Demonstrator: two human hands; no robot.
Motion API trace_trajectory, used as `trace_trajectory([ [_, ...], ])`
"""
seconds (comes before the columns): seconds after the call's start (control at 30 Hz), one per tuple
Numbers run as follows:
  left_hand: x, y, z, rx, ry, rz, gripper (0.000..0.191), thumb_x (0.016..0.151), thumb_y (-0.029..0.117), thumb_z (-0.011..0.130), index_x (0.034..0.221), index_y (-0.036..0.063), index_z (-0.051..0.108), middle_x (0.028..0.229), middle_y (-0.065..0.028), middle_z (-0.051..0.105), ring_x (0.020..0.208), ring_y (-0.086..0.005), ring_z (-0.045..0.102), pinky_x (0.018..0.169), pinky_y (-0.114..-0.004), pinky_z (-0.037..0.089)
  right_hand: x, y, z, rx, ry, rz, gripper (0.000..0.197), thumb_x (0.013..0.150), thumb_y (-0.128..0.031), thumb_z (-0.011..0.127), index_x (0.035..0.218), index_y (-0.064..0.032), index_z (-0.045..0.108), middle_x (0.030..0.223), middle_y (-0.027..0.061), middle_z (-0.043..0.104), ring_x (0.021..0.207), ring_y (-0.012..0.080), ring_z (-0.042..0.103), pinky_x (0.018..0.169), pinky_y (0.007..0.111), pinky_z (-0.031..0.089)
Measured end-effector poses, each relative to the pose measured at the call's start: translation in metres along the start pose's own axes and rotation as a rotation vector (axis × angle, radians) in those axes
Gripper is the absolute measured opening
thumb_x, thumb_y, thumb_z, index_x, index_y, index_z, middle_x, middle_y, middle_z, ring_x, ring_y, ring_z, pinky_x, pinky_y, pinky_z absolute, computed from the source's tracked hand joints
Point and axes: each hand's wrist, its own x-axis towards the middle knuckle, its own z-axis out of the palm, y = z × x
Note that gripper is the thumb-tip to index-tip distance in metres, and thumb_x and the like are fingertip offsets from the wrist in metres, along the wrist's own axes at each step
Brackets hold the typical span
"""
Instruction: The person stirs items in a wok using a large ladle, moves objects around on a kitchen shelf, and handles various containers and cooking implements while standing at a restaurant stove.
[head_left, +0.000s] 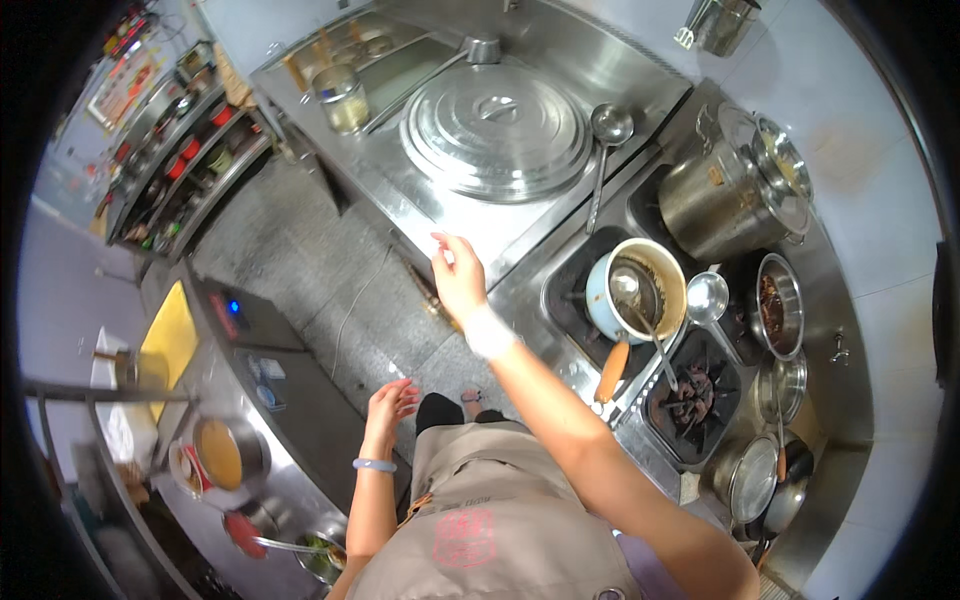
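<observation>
My right hand, with loosely curled fingers and nothing in it, hangs over the front edge of the steel stove. Ahead of it lies a large round metal lid, with a long-handled ladle at its right side. To the right of the hand, a light-blue enamel saucepan with an orange handle stands on a burner, a ladle resting in dark liquid inside. My left hand is empty, its fingers slightly bent, beside my apron and above the floor.
At right are a tall stockpot, a second ladle, a bare burner, a bowl of dark sauce and a pan with a strainer. At left, a steel counter holds containers of food. A glass jar stands left of the lid.
</observation>
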Motion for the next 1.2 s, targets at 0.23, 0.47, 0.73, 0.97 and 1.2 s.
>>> trace_trajectory([
  [0.23,0.108,0.039,-0.053,-0.028,-0.145,-0.191,0.028,0.084,0.024,0.047,0.096,0.0009,0.056,0.081,-0.0105,0.061,0.067,-0.018,0.059,0.057,-0.029,0.047,0.217,0.109,-0.018,-0.967,0.031,0.22,0.041,0.078,-0.018,0.047,0.119,-0.0176,0.049,0.133,0.0008,0.039,0.124,0.0327,0.02,0.095,0.051,0.021],
  [0.47,0.208,0.086,-0.085,0.001,-0.107,-0.365,0.025,0.085,0.016,0.042,0.098,-0.0003,0.054,0.081,-0.0111,0.062,0.067,-0.0183,0.061,0.06,-0.029,0.05,0.337,0.132,-0.023,-1.328,-0.227,0.31,0.048,0.084,-0.029,0.033,0.131,-0.0168,0.034,0.14,-0.0014,0.027,0.131,0.0346,0.005,0.098,0.056,0.017],
  [0.73,0.265,0.137,-0.082,-0.136,-0.133,-0.4,0.024,0.085,0.016,0.042,0.1,-0.0011,0.052,0.081,-0.0116,0.063,0.066,-0.0183,0.061,0.058,-0.028,0.051,0.362,0.17,-0.009,-1.396,-0.226,0.357,0.047,0.085,-0.031,0.03,0.13,-0.0175,0.035,0.138,-0.002,0.029,0.132,0.0284,0.009,0.098,0.062,0.01],
  [0.97,0.274,0.157,-0.074,-0.048,-0.151,-0.439,0.026,0.085,0.016,0.043,0.103,-0.0013,0.052,0.084,-0.0115,0.062,0.069,-0.0181,0.061,0.06,-0.028,0.05,0.364,0.17,0.004,-1.439,-0.228,0.288,0.044,0.084,-0.03,0.034,0.127,-0.0229,0.04,0.135,0.0003,0.036,0.129,0.0288,0.018,0.094,0.065,0.013],
  [1.2,0.309,0.125,-0.05,-0.097,-0.19,-0.398,0.034,0.091,0.03,0.035,0.11,0.0092,0.053,0.093,0.0011,0.061,0.08,-0.0111,0.054,0.074,-0.026,0.041,0.37,0.17,-0.009,-1.588,-0.416,0.363,0.047,0.088,-0.039,0.023,0.133,-0.024,0.031,0.14,0.0017,0.026,0.131,0.0341,0.01,0.098,0.063,0.005],
])
